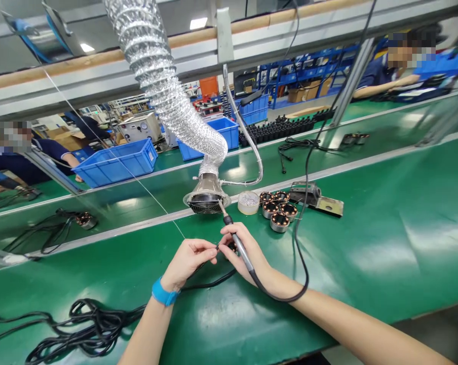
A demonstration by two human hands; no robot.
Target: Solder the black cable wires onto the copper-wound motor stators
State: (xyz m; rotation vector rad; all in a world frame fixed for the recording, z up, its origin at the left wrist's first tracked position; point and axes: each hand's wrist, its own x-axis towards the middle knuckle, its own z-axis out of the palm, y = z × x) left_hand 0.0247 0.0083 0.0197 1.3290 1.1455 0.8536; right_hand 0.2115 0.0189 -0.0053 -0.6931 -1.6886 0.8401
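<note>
My right hand (246,251) is closed around a soldering iron (242,249), whose tip points up toward the round fume hood (206,195). My left hand (191,258), with a blue wristband (164,292), pinches something small and dark that meets my right fingertips. It is too small to name. A copper-wound part, mostly hidden, shows behind my right fingers. A black cable (210,285) runs from near my hands to a coiled bundle (96,324) at the lower left. A thin wire (153,195) hangs down from the spool (46,38) to near my left hand.
Several copper-wound rings (279,222) stand right of a round tub (248,203), beside a metal iron stand (316,198). A silver duct (168,91) hangs above. Blue bins (115,162) are behind the rail. A person works at each side. The iron's cord (298,238) loops over my right forearm.
</note>
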